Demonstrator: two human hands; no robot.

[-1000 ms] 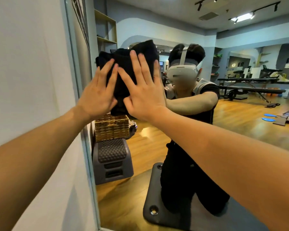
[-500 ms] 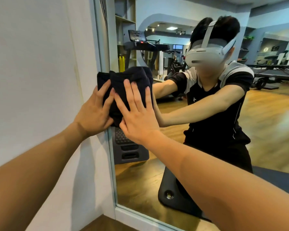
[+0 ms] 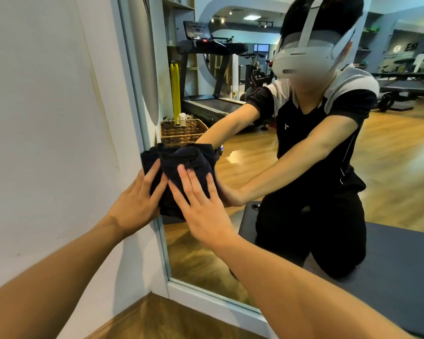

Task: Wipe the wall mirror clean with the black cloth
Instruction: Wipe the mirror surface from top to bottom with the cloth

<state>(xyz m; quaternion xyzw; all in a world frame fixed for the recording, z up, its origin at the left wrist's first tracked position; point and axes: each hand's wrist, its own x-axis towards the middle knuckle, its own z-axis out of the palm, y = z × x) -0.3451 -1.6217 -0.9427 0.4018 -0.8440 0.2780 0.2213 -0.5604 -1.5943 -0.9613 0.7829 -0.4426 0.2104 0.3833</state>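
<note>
The wall mirror point(image 3: 201, 263) fills the right of the view, its pale frame running down beside the white wall. A bunched black cloth point(image 3: 181, 165) lies flat against the glass at the mirror's left edge, low down. My left hand point(image 3: 135, 201) presses the cloth's left part with straight fingers, partly over the frame. My right hand point(image 3: 201, 204) presses its right part, fingers spread and straight. The cloth's lower part is hidden behind both hands.
The white wall point(image 3: 47, 118) is to the left of the mirror. Wooden floor point(image 3: 162, 319) meets the mirror's bottom frame. The glass reflects a kneeling person, a dark mat, a wicker basket and a treadmill.
Both hands have slid the cloth down the glass along the mirror's left edge, from head height to low down. The view has tilted downward with them.
</note>
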